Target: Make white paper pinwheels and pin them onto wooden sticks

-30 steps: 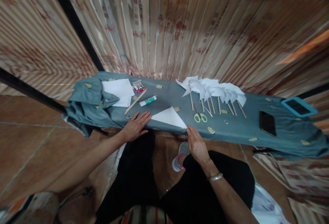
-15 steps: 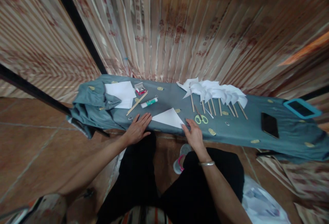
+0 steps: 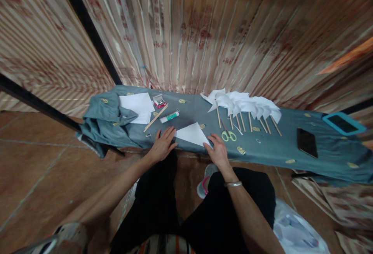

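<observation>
can't read any text tbh, reddish print [image 3: 198, 34] on the wall [image 3: 180, 73] and the glue stick label [image 3: 171, 116] are too blurry

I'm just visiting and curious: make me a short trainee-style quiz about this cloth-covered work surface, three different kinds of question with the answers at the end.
1. Multiple choice: What does the person's right hand touch?
A) a white-and-green tube
B) the white folded sheet of paper
C) a blue-framed flat device

2. Fill the gap: As the person sees it, the black rectangular phone lies to the ____ of the scissors with pale-green looped handles.

3. True or false: The small red open box lies apart from the left hand.

Key: 1. B; 2. right; 3. true.
</observation>
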Action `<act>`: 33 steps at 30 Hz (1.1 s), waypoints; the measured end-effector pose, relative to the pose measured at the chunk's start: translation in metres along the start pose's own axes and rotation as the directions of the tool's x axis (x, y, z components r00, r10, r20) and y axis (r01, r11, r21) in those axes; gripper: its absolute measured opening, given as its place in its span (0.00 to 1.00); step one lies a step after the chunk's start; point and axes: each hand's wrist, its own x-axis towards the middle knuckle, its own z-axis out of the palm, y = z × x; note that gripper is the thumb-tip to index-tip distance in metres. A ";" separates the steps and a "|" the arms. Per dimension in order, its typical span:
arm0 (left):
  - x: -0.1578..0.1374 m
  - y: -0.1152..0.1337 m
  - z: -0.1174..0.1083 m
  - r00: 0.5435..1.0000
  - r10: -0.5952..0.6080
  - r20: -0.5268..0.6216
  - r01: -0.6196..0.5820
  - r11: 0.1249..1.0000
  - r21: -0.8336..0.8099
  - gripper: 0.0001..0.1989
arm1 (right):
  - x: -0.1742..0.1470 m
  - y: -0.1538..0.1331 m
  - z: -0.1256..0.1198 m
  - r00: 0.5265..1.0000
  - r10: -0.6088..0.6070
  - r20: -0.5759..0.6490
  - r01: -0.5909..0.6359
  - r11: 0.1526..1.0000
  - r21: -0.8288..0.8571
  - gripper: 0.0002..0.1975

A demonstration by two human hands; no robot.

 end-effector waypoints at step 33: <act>0.009 0.007 -0.002 0.965 -0.172 -0.196 0.031 0.822 -0.569 0.09 | 0.001 -0.024 -0.020 0.972 -0.001 0.236 -0.065 0.960 0.273 0.05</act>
